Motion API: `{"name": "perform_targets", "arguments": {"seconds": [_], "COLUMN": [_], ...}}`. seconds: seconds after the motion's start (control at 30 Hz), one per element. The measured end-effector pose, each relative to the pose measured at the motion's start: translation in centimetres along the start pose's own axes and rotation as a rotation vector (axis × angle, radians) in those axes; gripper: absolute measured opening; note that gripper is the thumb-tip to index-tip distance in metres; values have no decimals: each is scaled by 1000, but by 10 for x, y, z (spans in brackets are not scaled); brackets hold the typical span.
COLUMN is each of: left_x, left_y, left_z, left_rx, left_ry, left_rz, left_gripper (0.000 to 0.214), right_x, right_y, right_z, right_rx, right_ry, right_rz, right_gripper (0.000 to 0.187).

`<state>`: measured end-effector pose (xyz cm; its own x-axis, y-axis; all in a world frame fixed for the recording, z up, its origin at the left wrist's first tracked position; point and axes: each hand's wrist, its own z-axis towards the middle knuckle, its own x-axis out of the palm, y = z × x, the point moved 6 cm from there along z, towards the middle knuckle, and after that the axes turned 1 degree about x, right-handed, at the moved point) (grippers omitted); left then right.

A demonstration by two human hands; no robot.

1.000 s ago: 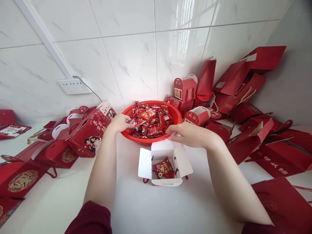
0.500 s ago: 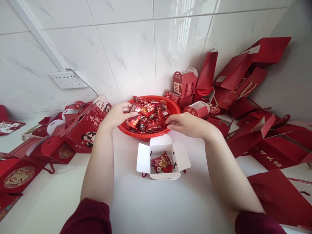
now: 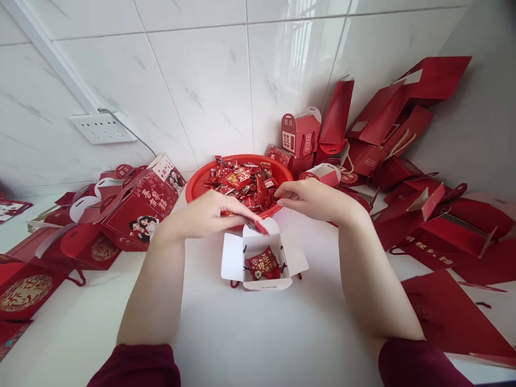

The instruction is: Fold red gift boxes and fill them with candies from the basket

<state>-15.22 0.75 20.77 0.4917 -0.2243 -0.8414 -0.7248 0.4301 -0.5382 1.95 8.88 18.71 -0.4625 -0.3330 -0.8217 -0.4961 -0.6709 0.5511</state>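
Observation:
My left hand (image 3: 207, 215) is closed on a small red wrapped candy packet (image 3: 260, 224), slightly blurred, above the back flap of a small open gift box (image 3: 231, 258). The box is white inside, its flaps spread, with dark red cords at its sides. Inside lies a red packet with gold lettering (image 3: 264, 264). Behind it, a red plastic basket (image 3: 194, 188) holds a heap of red-wrapped candies (image 3: 239, 178). At the basket's right rim hovers my right hand (image 3: 312, 200), its fingers loosely bent and apart, with nothing visible in them.
Red gift boxes crowd the left side, among them a large printed box (image 3: 139, 215). More red boxes and bags (image 3: 373, 161) are piled on the right. A white tiled wall (image 3: 209, 97) with a socket strip (image 3: 102, 129) stands behind the white table (image 3: 258, 333).
My left hand has come out of the basket toward me and right, carrying a candy packet over the box. My right hand stays by the rim. The view has shifted slightly.

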Motion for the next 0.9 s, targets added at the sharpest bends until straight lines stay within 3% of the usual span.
{"name": "perform_targets", "arguments": {"seconds": [0.07, 0.17, 0.23, 0.37, 0.47, 0.57, 0.7, 0.8, 0.9], "left_x": [8, -1, -5, 1, 22, 43, 68, 87, 105], "left_y": [0, 5, 8, 20, 29, 26, 10, 4, 7], "left_z": [-1, -8, -19, -54, -84, -104, -108, -102, -97], "left_rx": [-31, -131, -200, -365, -409, -366, -287, -292, -282], "left_ry": [13, -185, -212, -110, 54, 126, 46, -22, -52], "left_rz": [76, 201, 247, 300, 207, 125, 101, 68, 39], "left_gripper": [34, 32, 29, 25, 31, 61, 98, 100, 78], "right_x": [-2, -4, -6, -9, -5, 12, 48, 73, 94], "right_y": [3, 10, 14, 7, -5, -7, -4, 0, 7], "right_z": [-5, -18, -30, -53, -70, -84, -100, -106, -106], "right_rx": [-7, -40, -74, -33, 61, -10, -196, -261, -266], "right_ry": [-9, -21, -27, -121, -215, -173, -25, -17, -12], "right_rz": [2, 17, 30, 79, 136, 303, 521, 529, 489], "right_gripper": [15, 18, 21, 22, 28, 40, 86, 117, 124]}}
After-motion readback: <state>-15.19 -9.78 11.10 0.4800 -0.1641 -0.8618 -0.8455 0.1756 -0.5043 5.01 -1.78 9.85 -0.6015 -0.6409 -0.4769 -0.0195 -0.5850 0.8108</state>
